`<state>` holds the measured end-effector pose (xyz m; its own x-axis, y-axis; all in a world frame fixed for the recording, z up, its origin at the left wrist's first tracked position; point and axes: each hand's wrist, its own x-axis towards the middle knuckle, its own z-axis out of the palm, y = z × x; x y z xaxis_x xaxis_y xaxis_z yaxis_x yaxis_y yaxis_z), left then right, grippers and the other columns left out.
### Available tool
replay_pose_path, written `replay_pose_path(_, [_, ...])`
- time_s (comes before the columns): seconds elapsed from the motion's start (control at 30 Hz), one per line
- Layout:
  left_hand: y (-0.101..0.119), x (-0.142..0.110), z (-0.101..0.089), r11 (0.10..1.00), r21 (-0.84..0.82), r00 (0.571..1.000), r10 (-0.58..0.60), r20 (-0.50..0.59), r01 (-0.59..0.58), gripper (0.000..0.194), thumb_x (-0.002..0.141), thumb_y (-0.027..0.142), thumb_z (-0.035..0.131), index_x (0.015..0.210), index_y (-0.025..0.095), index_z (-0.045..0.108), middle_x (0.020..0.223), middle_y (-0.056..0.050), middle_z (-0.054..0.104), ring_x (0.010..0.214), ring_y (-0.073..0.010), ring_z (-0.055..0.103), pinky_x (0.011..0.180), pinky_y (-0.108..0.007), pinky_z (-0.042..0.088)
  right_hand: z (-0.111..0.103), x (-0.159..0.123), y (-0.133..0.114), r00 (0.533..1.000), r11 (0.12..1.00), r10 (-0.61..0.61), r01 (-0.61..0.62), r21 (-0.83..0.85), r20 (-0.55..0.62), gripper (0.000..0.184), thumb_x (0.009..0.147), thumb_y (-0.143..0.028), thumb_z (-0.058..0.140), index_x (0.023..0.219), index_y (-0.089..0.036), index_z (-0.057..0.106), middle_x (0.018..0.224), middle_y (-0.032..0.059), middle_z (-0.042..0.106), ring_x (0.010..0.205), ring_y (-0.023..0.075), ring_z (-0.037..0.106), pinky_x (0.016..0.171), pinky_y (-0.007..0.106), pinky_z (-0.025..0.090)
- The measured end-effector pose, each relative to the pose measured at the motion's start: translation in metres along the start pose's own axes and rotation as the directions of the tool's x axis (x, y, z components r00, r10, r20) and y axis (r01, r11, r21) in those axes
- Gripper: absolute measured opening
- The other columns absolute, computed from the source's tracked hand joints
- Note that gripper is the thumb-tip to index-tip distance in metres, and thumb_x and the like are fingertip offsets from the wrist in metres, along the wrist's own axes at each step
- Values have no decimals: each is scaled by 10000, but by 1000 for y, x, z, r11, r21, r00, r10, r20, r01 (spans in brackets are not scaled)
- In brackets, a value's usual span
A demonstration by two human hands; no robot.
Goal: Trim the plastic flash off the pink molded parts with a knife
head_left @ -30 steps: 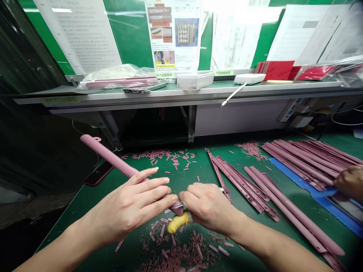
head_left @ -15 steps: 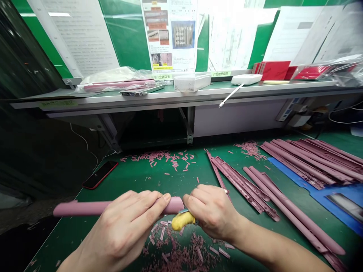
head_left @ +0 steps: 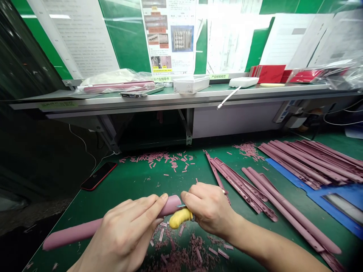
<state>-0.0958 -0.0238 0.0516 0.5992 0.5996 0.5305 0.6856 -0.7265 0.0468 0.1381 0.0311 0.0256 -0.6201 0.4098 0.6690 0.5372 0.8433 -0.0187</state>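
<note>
Swung down toward the lower left since the earlier frame, the long pink plastic rod (head_left: 73, 234) lay tilted across the bottom of the frame. The left hand (head_left: 124, 234) wrapped around it, fingers closed near its right end. The right hand (head_left: 208, 207) curled tightly around a yellow-handled knife (head_left: 180, 218), keeping the small blade (head_left: 181, 206) short and controlled at the rod's end. Pink plastic trimmings (head_left: 181, 253) littered the green work mat (head_left: 133, 187). Pink rods (head_left: 309, 162) lay stacked at right, below posted documents (head_left: 170, 37) at the top.
</note>
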Motion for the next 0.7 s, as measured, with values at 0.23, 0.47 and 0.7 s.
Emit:
replay_pose_path(0.23, [13, -3, 6, 980, -106, 984, -173, -34, 169, 535, 845, 156, 609, 1358, 207, 467, 1261, -19, 636, 1070, -155, 642, 924, -220, 527, 2, 1, -5, 997, 1000, 2, -3, -12, -77, 380, 979, -187, 303, 700, -167, 560, 572, 4, 468, 519, 139, 332, 515, 289, 219])
replay_pose_path(0.47, [17, -4, 15, 930, -228, 953, -301, -18, 289, 514, 865, 193, 587, 1364, 248, 476, 1251, -16, 645, 1071, -197, 651, 938, -273, 543, 8, 2, -4, 994, 995, 91, -92, -24, -54, 372, 989, -237, 310, 726, -172, 565, 585, 5, 476, 540, 139, 367, 526, 289, 215])
replay_pose_path(0.7, [24, -6, 27, 766, -415, 854, -518, 54, 491, 472, 866, 260, 592, 1331, 302, 523, 1274, -1, 628, 1091, -229, 640, 864, -284, 581, 21, 0, -6, 992, 991, 94, -102, -84, -86, 338, 958, -222, 371, 670, -179, 542, 588, 9, 480, 545, 145, 354, 528, 304, 199])
